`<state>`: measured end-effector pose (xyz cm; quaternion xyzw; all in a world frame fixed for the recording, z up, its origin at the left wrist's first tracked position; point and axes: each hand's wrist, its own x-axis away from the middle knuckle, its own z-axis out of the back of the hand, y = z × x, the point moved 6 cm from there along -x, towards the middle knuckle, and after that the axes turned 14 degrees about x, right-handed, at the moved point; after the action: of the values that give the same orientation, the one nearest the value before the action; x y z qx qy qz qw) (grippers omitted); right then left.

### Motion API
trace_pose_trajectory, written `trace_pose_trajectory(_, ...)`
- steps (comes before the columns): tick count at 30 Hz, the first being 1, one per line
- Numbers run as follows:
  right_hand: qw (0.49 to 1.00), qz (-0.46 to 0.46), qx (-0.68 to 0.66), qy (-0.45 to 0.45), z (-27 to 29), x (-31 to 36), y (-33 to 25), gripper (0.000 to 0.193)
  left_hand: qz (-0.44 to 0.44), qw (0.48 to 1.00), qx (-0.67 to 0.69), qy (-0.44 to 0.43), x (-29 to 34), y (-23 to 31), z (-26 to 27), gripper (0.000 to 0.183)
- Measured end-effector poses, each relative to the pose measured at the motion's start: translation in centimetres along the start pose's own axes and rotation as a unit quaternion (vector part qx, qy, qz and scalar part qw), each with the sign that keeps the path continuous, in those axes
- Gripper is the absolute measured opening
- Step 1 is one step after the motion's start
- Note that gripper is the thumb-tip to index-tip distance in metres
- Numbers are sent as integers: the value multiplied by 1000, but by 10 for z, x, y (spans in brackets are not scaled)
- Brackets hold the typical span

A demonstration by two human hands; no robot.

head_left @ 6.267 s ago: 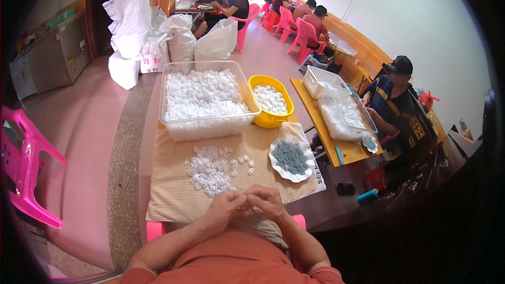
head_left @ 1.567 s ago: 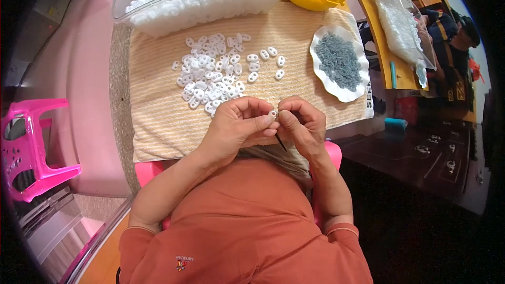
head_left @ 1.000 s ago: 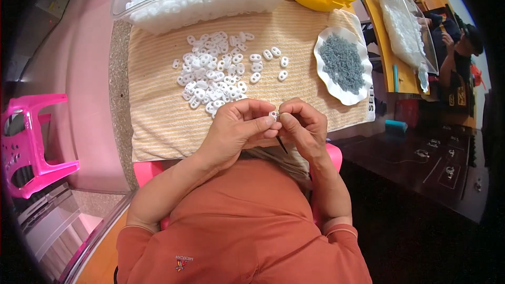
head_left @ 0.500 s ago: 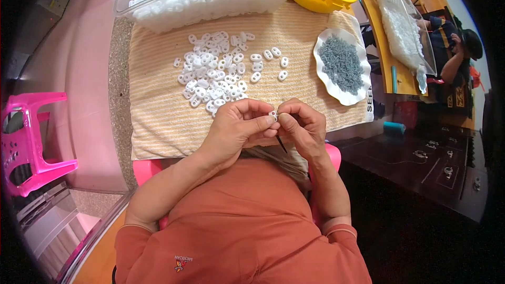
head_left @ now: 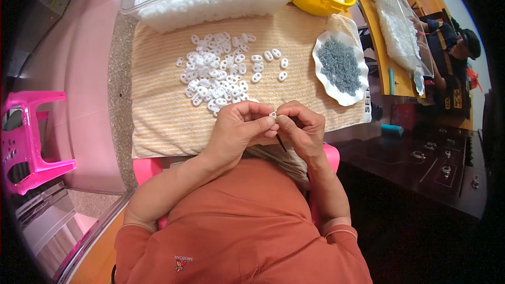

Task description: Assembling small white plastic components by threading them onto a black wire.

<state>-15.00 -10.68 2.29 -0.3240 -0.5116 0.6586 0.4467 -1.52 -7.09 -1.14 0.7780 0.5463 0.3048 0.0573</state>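
Note:
Between my two hands, at the near edge of the towel, is a small white oval plastic piece with two holes (head_left: pixel 273 114). My left hand (head_left: pixel 234 130) pinches it between thumb and forefinger. My right hand (head_left: pixel 303 129) is closed against its right side, thumb and forefinger pressed together. A thin dark pointed stick-like tool (head_left: pixel 281 142) slants down out of my right hand; its other end is hidden by the fingers. A loose pile of matching white two-hole pieces (head_left: pixel 213 73) lies beyond my left hand, with several more set apart to its right (head_left: pixel 256 67).
A wavy-rimmed white dish (head_left: pixel 337 98) of small grey-blue parts (head_left: pixel 341 63) stands at right. At the back are a clear bin (head_left: pixel 221 8) and a yellow basin (head_left: pixel 322 6), both holding white pieces. A pink stool (head_left: pixel 31 142) is at left. Another person (head_left: pixel 452 55) sits far right.
The view has shifted slightly. Both hands keep nearly the same pinch on the white piece. The other person's raised arm at far right has come down.

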Motion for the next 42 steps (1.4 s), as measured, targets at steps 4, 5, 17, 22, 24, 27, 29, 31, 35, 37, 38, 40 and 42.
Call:
trace_pose_trajectory(4, 999, -35, -30, 12, 0, 3, 3, 9, 5, 1000, 5, -12, 0, 2, -4, 18)
trace_pose_trajectory(5, 998, -48, -49, 11, 0, 3, 4, 10, 7, 1000, 6, -6, 0, 2, -4, 18)
trace_pose_trajectory(17, 988, -95, -122, -5, -3, 6, 5, 12, 14, 1000, 21, -7, 1, -1, -3, 16)
trace_pose_trajectory(22, 991, -87, -98, 5, -4, 6, 2, 11, 11, 1000, 18, -5, 1, -1, -2, 16)
trace_pose_trajectory(24, 994, -78, -77, 8, -4, 7, 1, 11, 8, 1000, 20, -3, 2, -1, -2, 15)
trace_pose_trajectory(27, 996, -71, -48, 14, -2, 7, 4, 10, 6, 1000, 19, -3, 1, -1, -2, 15)
trace_pose_trajectory(29, 997, -60, -46, 16, -2, 7, 4, 10, 4, 1000, 19, -2, 2, -1, -2, 15)
trace_pose_trajectory(31, 996, -66, -51, 16, -2, 7, 3, 10, 3, 1000, 19, -1, 2, -1, -2, 15)
trace_pose_trajectory(35, 995, -81, -52, 18, -3, 8, -1, 11, 2, 1000, 23, -3, 3, 0, -2, 15)
trace_pose_trajectory(37, 996, -72, -51, 18, -2, 8, 1, 12, 2, 1000, 23, -4, 3, 0, -3, 15)
trace_pose_trajectory(38, 997, -63, -50, 17, -2, 7, 0, 12, 3, 1000, 21, -2, 3, 0, -4, 15)
trace_pose_trajectory(40, 996, -71, -49, 17, -2, 8, 0, 13, 4, 1000, 18, 0, 4, 0, -4, 15)
trace_pose_trajectory(42, 996, -78, -48, 16, -2, 8, 2, 14, 6, 1000, 16, 0, 4, 0, -4, 14)
